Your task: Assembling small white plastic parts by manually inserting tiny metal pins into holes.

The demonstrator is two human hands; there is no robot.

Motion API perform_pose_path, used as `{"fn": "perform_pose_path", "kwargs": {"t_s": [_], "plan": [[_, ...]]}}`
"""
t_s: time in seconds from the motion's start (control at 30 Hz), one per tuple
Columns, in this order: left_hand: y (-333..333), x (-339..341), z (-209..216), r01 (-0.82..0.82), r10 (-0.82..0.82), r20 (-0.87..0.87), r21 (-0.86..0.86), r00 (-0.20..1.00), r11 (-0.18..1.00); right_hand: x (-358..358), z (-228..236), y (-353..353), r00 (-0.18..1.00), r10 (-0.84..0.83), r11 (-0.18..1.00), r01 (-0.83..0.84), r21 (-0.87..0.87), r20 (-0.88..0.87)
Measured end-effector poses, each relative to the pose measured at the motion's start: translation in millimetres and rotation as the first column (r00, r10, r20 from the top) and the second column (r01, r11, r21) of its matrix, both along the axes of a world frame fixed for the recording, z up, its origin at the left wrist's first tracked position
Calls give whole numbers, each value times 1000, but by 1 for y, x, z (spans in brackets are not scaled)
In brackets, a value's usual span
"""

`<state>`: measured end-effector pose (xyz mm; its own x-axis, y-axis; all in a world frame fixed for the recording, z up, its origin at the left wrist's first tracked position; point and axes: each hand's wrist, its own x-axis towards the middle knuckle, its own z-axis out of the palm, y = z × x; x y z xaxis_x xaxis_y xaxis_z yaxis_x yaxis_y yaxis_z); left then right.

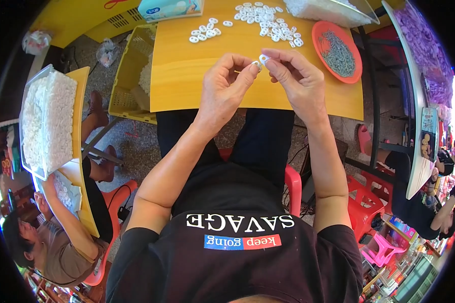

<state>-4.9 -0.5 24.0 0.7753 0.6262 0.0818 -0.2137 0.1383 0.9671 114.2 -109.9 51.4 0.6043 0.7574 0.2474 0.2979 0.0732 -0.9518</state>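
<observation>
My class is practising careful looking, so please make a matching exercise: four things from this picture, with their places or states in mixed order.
1. Plate
2. Crate
3. Blue pack
4. Right hand

A. At the table's far edge
B. Pinching a white piece
C. Holding grey metal pieces
D. Beside the table's left edge

Pairs: 1-C, 2-D, 3-A, 4-B

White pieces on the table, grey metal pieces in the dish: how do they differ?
The white pieces are oval with holes; the grey metal pieces look thin. The white pieces lie grouped on the table; the grey metal pieces are heaped in the red dish. Both are small.
</observation>
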Motion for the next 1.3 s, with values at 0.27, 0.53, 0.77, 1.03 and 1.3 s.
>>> {"fn": "perform_pose_path", "kwargs": {"t_s": [0.27,0.53,0.77,1.03,1.3], "plan": [[-1,0,5,-17,17,-6,-32,1000,999,-8,-5,2,1000,-26,1000,26,4,6],[-3,-2,9,0,-4,-30,-150,1000,989,-18,-9,5,997,-52,993,46,106,50],[-3,0,5,68,-59,59,-183,997,981,-18,-14,4,967,5,990,31,141,-253],[-3,-3,-6,47,-82,212,164,974,985,-27,-8,5,700,290,944,-99,314,-653],[0,-9,-13,135,-140,385,38,912,990,-52,-12,16,588,391,894,-60,444,-708]]}}
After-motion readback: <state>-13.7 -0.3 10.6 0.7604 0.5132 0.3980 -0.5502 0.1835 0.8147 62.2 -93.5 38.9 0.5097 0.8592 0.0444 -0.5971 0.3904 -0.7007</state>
